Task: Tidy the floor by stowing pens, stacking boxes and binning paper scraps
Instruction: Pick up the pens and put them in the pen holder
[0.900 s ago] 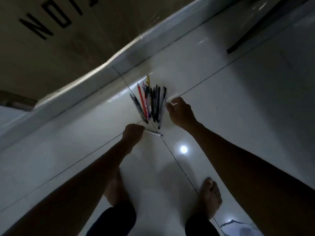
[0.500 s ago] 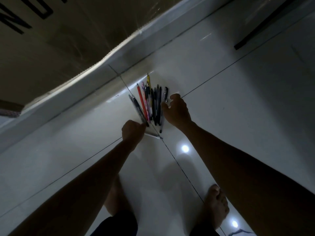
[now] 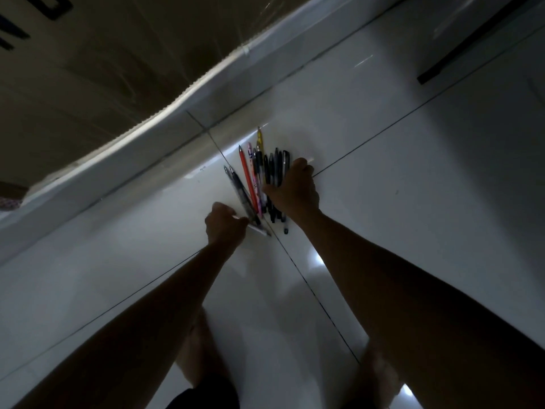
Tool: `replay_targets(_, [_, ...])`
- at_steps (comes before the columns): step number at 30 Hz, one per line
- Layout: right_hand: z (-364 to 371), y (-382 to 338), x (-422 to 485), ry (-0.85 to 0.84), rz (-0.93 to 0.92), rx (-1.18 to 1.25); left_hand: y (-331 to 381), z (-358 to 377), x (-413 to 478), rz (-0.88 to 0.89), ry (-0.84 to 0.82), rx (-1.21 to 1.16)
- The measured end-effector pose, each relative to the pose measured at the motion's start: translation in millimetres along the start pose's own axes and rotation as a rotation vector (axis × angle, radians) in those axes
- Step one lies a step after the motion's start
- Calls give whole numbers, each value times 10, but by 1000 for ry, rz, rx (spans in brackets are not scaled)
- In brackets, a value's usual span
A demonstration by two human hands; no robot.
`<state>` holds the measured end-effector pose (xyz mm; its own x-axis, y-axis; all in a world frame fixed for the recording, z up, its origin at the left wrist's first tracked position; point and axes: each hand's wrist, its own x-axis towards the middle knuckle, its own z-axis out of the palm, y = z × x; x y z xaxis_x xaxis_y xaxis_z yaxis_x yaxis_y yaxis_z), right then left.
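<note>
White pen [image 3: 260,230], slim, pinched by the curled left hand [image 3: 225,224], lying low over the tile. Right hand [image 3: 295,193] curls over the fanned pens [image 3: 250,178], thumb across black barrels; I note the fan sits between both hands. Glossy white floor tiles [image 3: 413,202] beneath; corrugated cardboard box [image 3: 118,69] with black lettering beyond, top left.

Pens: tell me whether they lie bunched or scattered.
Bunched: the pens lie side by side in a fan on the floor, right hand over the dark ones.
</note>
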<state>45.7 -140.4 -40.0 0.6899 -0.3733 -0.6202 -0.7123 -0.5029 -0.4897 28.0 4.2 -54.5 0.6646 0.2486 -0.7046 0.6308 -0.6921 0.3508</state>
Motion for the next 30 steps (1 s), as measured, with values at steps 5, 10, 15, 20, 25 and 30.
replay_targets(5, [70,4,39,-4,-6,-55,127,-98,226,88,140,-77])
replay_targets(10, [45,6,99,-12,-24,-62,298,-120,336,84,121,-157])
replay_targets(15, [49,28,106,10,-44,-12,479,-7,384,107,75,-221])
replay_targets(20, [92,72,88,41,-98,23,548,110,380,142,66,-66])
replay_targets(25, [139,136,51,37,-107,35,590,144,361,200,56,4])
replay_targets(30, [177,128,29,50,-85,37,614,117,294,230,55,3])
